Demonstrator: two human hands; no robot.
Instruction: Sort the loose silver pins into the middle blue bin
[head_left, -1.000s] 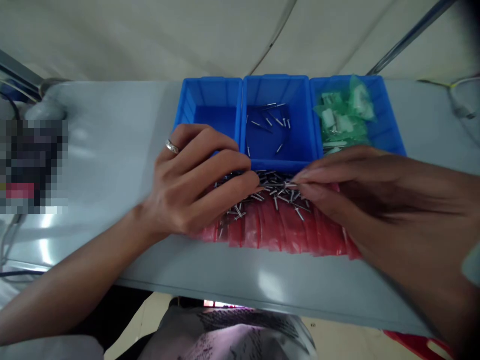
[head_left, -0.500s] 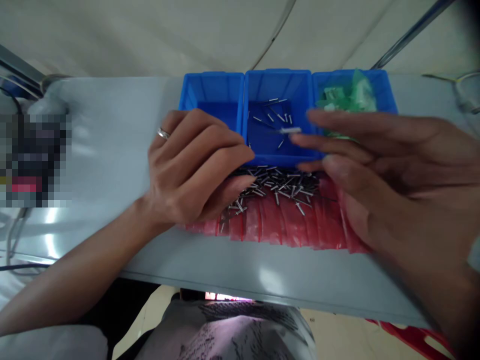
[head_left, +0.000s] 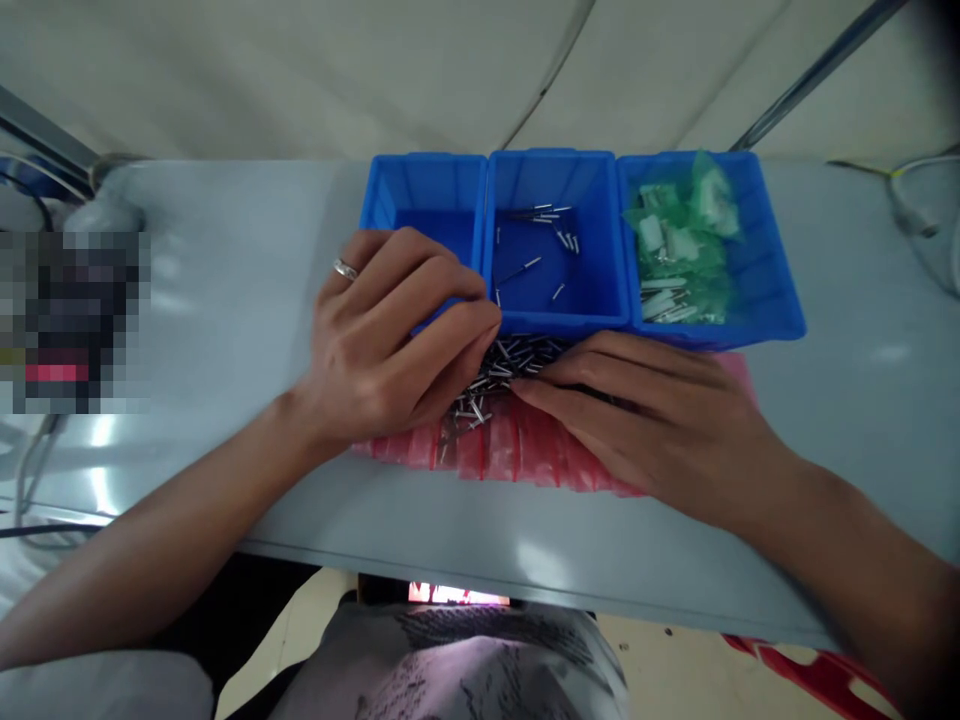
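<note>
A pile of small silver rivets [head_left: 517,358] lies on a row of red plastic bags [head_left: 491,445] in front of the blue bins. My left hand [head_left: 405,335], a ring on one finger, is closed at the pile's left side; what its fingertips hold, if anything, is hidden. At the right of the pile, my right hand [head_left: 652,410] reaches in palm down, thumb and fingers close together among the rivets; whether they grip one is hidden. Several rivets lie in the middle blue bin [head_left: 559,322].
The left blue bin [head_left: 427,165] is partly behind my left hand. Green bags and white pieces fill part of the right blue bin [head_left: 772,270]. Cables [head_left: 911,205] lie at the table's right, and a pixelated dark object stands far left.
My right hand has moved down and left from above the bins to the rivet pile. A rivet seen in the air near its fingertips now is not there. My left hand barely shifted.
</note>
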